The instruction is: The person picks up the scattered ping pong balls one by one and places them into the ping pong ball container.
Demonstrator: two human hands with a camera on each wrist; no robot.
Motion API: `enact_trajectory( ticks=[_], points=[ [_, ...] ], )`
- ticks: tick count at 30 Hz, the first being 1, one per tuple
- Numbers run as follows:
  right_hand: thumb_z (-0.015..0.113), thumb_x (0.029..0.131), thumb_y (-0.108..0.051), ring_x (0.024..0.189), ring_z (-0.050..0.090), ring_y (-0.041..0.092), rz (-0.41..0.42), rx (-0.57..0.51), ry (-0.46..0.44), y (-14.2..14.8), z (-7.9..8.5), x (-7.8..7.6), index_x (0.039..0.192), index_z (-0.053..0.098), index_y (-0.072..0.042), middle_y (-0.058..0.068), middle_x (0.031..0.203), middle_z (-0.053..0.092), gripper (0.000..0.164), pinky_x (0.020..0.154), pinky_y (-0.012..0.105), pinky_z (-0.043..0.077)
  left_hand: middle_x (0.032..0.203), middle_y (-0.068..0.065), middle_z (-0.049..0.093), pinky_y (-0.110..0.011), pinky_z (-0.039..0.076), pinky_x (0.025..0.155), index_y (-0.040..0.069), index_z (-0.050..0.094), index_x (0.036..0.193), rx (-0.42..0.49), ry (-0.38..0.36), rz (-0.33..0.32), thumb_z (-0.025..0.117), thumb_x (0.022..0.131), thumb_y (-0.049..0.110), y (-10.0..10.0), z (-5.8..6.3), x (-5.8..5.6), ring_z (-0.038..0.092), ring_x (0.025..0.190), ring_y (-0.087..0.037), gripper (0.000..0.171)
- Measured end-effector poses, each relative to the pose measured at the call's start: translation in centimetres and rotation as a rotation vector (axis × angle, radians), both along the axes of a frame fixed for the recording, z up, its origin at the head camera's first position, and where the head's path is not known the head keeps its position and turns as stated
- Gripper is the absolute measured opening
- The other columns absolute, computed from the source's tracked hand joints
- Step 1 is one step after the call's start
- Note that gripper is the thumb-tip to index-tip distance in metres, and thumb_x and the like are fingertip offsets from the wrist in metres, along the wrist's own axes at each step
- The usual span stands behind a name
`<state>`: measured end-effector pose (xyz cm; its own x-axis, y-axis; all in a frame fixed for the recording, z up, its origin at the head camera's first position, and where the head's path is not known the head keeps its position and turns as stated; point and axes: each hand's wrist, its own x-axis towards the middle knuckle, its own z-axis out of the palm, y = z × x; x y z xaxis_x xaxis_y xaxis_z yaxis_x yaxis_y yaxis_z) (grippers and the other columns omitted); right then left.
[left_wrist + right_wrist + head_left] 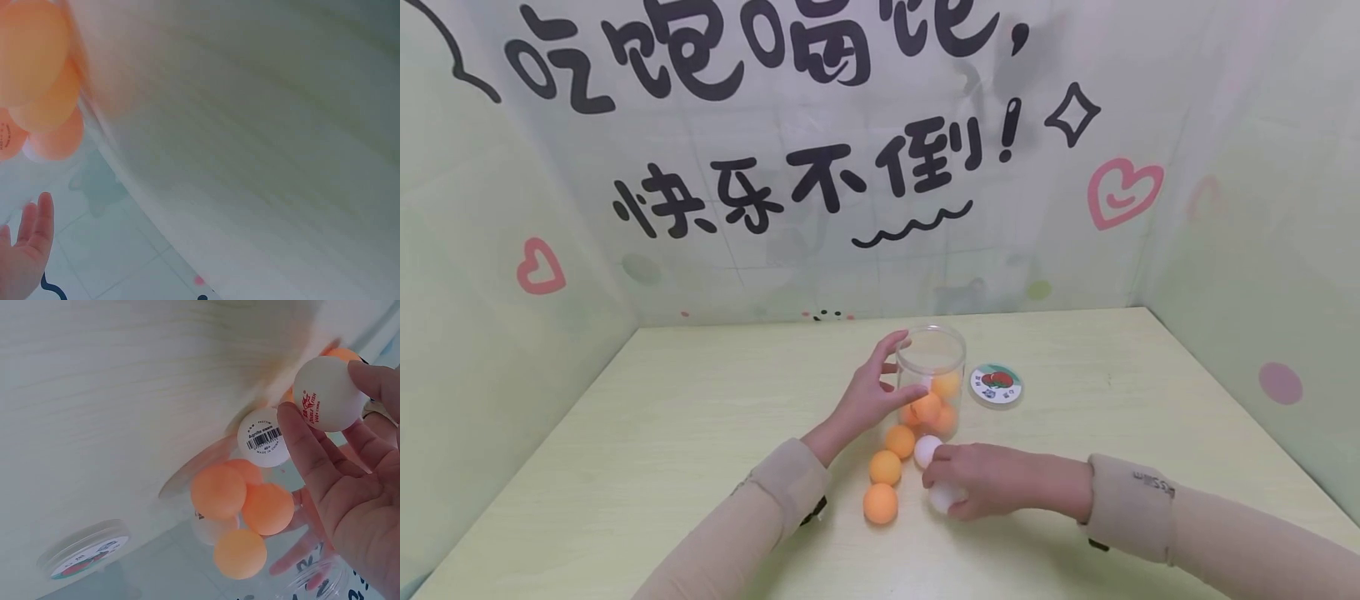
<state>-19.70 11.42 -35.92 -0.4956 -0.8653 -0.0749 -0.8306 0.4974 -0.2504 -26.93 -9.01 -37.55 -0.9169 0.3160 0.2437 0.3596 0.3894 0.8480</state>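
Observation:
A clear jar (932, 354) stands upright, with several orange balls and a white one inside. My left hand (867, 393) holds its left side, thumb across the front and fingers spread toward the back. My right hand (992, 481), in front of the jar, pinches a white ping-pong ball (331, 394) with red print between thumb and fingers. Another white ball (927, 451) with a barcode rests on the table by the jar's base. To the left lie three orange balls (885, 467) in a slanting row toward me. Part of the held ball is hidden by fingers in the head view.
A round lid (997, 385) with a tomato picture lies flat to the right of the jar. The pale wooden table (700, 400) extends to both sides. Printed sheeting (820, 275) with black lettering walls it in at the back and sides.

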Motion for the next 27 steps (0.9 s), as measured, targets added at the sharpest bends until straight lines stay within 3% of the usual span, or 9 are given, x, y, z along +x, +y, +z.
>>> enact_trajectory(
  ticks=[7, 15, 27],
  points=[
    [0.075, 0.081, -0.005, 0.076, 0.053, 0.004, 0.012, -0.087, 0.022, 1.2, 0.8, -0.5, 0.106, 0.065, -0.01, 0.0, 0.1, 0.061, 0.028, 0.071, 0.016, 0.048, 0.155, -0.012, 0.044, -0.042, 0.053, 0.091, 0.02, 0.034, 0.153, -0.001, 0.007, -0.004, 0.077, 0.088, 0.018, 0.0, 0.1, 0.1, 0.058, 0.123, -0.034, 0.078],
    [0.075, 0.083, -0.005, 0.08, 0.054, 0.007, -0.07, -0.088, -0.02, 2.0, 3.1, -1.0, 0.112, 0.067, -0.006, 0.003, 0.103, 0.065, 0.03, 0.071, 0.019, 0.05, 0.156, -0.011, 0.044, -0.042, 0.053, 0.092, 0.021, 0.033, 0.153, -0.001, -0.003, -0.001, 0.077, 0.088, 0.019, 0.0, 0.1, 0.1, 0.058, 0.124, -0.034, 0.079],
    [0.074, 0.084, -0.004, 0.083, 0.054, 0.01, -0.087, -0.138, 0.076, 3.0, 5.7, -1.6, 0.11, 0.065, -0.006, 0.001, 0.1, 0.065, 0.027, 0.07, 0.02, 0.05, 0.157, -0.011, 0.042, -0.041, 0.053, 0.091, 0.021, 0.032, 0.153, -0.007, -0.012, 0.003, 0.077, 0.088, 0.019, 0.0, 0.1, 0.2, 0.057, 0.124, -0.034, 0.079]
  ],
)
